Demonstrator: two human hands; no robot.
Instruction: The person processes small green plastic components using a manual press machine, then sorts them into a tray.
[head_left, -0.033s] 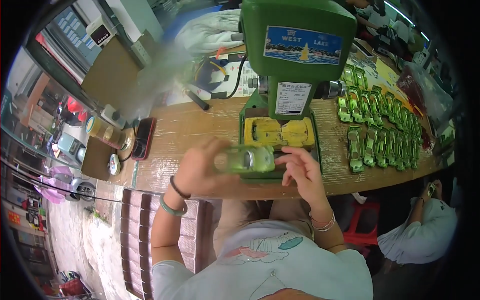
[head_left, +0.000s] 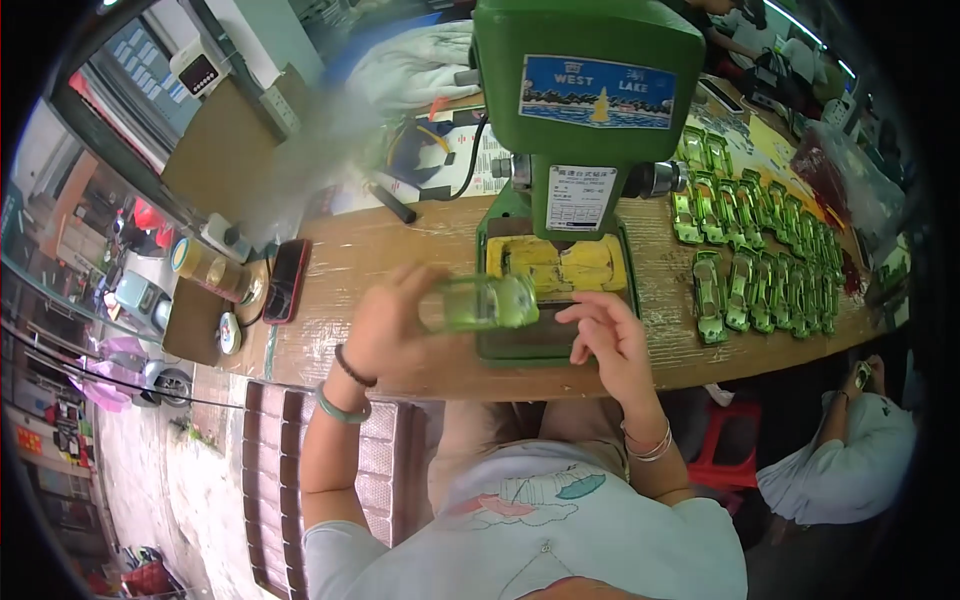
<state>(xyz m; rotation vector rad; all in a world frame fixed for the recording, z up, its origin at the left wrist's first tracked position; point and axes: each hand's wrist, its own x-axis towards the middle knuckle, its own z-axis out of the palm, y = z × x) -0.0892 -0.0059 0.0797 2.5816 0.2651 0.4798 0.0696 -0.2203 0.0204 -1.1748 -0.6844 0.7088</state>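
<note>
My left hand [head_left: 388,318] grips a translucent green toy car body [head_left: 492,302] by its left end, a little smeared by motion. The car body is held in the air over the front of the drill press base [head_left: 510,346]. Just behind it, a yellow car-shaped fixture [head_left: 600,268] sits on that base, under the head of the green drill press [head_left: 590,65]. Close to the right end of the car body, my right hand [head_left: 612,335] holds nothing; its fingers are loosely bent and apart, not touching the car.
Rows of similar green car bodies [head_left: 708,290] lie on the table at the right. To the left are a red-edged phone [head_left: 288,280], a jar [head_left: 205,268] and a cardboard box [head_left: 192,318]. Another person [head_left: 845,455] sits at the lower right, by a red stool [head_left: 725,445].
My left hand has shifted slightly left and away from me with the car body. The gap to my right hand has grown a little.
</note>
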